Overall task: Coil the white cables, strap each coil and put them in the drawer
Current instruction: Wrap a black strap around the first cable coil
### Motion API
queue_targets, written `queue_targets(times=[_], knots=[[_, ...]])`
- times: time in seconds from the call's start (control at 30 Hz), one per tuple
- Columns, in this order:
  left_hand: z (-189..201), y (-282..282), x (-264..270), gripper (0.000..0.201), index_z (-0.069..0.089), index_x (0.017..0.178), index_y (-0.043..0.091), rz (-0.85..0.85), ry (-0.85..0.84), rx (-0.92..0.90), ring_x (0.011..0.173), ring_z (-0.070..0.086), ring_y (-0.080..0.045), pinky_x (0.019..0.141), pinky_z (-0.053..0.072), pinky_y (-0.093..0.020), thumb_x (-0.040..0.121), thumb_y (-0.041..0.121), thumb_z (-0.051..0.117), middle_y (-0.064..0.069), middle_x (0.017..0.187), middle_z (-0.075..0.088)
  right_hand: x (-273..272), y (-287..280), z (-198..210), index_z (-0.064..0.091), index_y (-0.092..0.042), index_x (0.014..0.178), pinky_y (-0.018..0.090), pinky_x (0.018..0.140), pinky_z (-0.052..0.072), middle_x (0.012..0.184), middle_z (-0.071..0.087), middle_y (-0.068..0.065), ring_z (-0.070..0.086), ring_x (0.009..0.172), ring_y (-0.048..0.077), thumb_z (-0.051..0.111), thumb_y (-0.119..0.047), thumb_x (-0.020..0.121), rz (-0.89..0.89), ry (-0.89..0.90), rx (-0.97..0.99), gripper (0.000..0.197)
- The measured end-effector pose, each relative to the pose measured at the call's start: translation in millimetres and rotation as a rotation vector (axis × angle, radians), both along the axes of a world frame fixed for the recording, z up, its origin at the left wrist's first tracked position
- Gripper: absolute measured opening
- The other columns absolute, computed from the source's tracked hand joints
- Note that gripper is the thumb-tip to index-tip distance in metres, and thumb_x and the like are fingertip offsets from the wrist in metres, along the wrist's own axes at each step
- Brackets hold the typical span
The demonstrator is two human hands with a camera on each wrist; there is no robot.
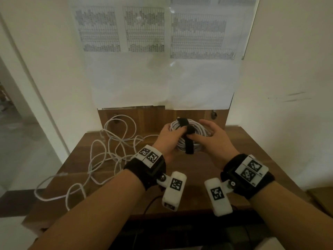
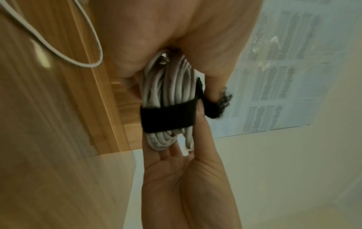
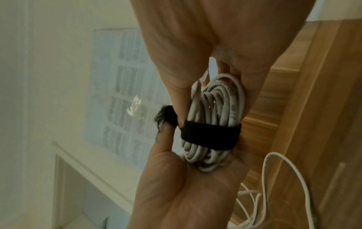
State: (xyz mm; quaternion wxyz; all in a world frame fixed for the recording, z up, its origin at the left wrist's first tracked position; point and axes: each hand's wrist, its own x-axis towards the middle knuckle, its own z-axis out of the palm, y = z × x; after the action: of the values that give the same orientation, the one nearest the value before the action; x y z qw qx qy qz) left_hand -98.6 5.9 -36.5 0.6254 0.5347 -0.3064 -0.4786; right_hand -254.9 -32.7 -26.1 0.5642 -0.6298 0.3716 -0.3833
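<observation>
Both hands hold a coiled white cable (image 1: pixel 200 131) a little above the wooden table (image 1: pixel 198 170), near its back. A black strap (image 1: pixel 189 146) runs round the coil, and its fuzzy loose end (image 2: pixel 219 105) sticks up between the two thumbs. My left hand (image 1: pixel 173 131) grips the coil's left side, thumb on the strap. My right hand (image 1: pixel 207 132) grips the right side with fingers behind and thumb pressing the strap. The wrist views show the coil (image 2: pixel 172 86) (image 3: pixel 215 105) squeezed flat between both hands, with the strap (image 3: pixel 211 133) tight across the bundle.
A second white cable (image 1: pixel 108 150) lies loose and tangled over the table's left half, and one loop hangs past the left front edge. A wooden backboard (image 1: pixel 137 120) stands behind the table. Printed sheets (image 1: pixel 144 29) cover the wall.
</observation>
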Motion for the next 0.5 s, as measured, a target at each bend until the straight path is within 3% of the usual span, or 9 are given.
queue_targets(times=[0.07,0.13,0.27,0.37,0.43,0.5], knots=[[-1.4,-14.5,-3.9,0.09,0.049,0.14,0.015,-0.143,0.012,0.071,0.114,0.066,-0.032,0.089,0.059,-0.05,0.062,0.043,0.086,-0.015,0.132,0.062,-10.2,-11.4,-3.5,0.049,-0.025,0.141,0.052,0.096,0.055,0.134,0.059,0.005,0.063,0.117,0.026,0.087,-0.033,0.065,-0.028,-0.013,0.06,0.085],[-4.8,-29.7,-6.2,0.095,0.049,0.142,0.021,-0.23,0.048,0.157,0.115,0.065,-0.04,0.083,0.059,-0.057,0.058,0.037,0.092,-0.019,0.135,0.059,-19.5,-26.1,-9.3,0.051,-0.023,0.138,0.051,0.094,0.056,0.132,0.06,0.006,0.064,0.114,0.026,0.087,-0.029,0.07,-0.067,-0.008,0.104,0.077],[-18.3,-64.5,-19.1,0.067,0.057,0.135,0.014,-0.226,0.078,0.19,0.113,0.066,-0.039,0.081,0.06,-0.052,0.074,0.022,0.085,-0.02,0.13,0.064,-33.3,-62.9,-21.7,0.047,-0.023,0.13,0.046,0.096,0.055,0.13,0.056,0.006,0.061,0.112,0.026,0.078,-0.017,0.082,-0.134,0.021,0.191,0.057],[-30.4,-93.1,-39.8,0.05,0.059,0.129,0.013,-0.134,0.114,0.232,0.106,0.065,-0.036,0.067,0.062,-0.044,0.084,0.017,0.079,-0.018,0.124,0.065,-42.1,-94.3,-30.0,0.047,-0.015,0.131,0.031,0.077,0.057,0.12,0.059,0.008,0.063,0.1,0.02,0.073,-0.011,0.086,-0.167,0.072,0.241,0.052],[-34.2,-110.4,-47.2,0.052,0.056,0.134,0.013,-0.095,0.086,0.303,0.102,0.063,-0.036,0.058,0.061,-0.04,0.086,0.017,0.077,-0.018,0.123,0.062,-42.6,-107.7,-34.6,0.05,-0.01,0.132,0.024,0.063,0.055,0.117,0.062,0.01,0.064,0.093,0.017,0.071,-0.009,0.088,-0.177,0.106,0.245,0.048],[-38.1,-130.0,-53.9,0.058,0.052,0.139,0.014,-0.09,-0.004,0.405,0.104,0.062,-0.037,0.059,0.062,-0.041,0.087,0.022,0.076,-0.018,0.128,0.059,-44.4,-123.6,-44.1,0.053,-0.009,0.13,0.019,0.058,0.052,0.114,0.063,0.006,0.062,0.088,0.012,0.072,-0.008,0.088,-0.215,0.13,0.233,0.046]])
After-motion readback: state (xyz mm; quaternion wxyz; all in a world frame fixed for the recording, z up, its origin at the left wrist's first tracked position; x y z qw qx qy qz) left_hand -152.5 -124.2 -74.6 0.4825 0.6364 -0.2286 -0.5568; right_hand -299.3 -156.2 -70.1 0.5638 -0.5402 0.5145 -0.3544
